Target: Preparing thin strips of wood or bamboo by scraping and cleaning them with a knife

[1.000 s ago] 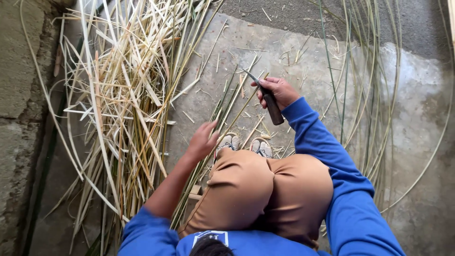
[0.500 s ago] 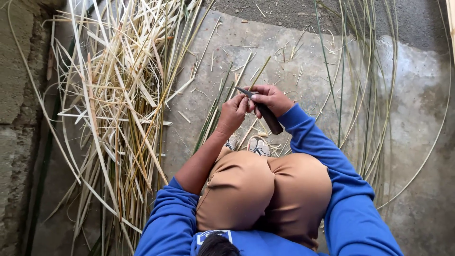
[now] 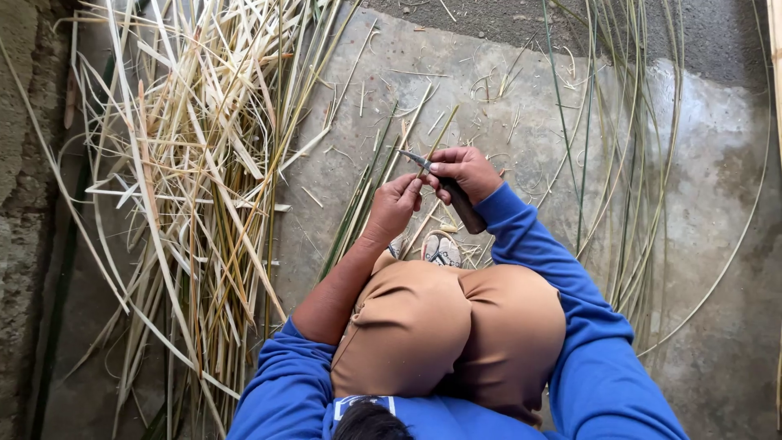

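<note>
Concrete floor [image 3: 505,106] is strewn with split cane strips [image 3: 195,163]; a knife [image 3: 444,195] is gripped by the right hand [image 3: 464,171], a strip [image 3: 436,143] pinched by the left hand [image 3: 395,204], feet partly hidden.

Both hands meet ahead of the knees — left hand [image 3: 397,204] and right hand [image 3: 464,171] fisted.

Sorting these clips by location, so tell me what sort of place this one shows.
Probably an outdoor yard or work spot for splitting cane or bamboo. The bare concrete floor is strewn with a pile of pale split strips and long green stalks; the right hand holds a knife against a strip.
</note>
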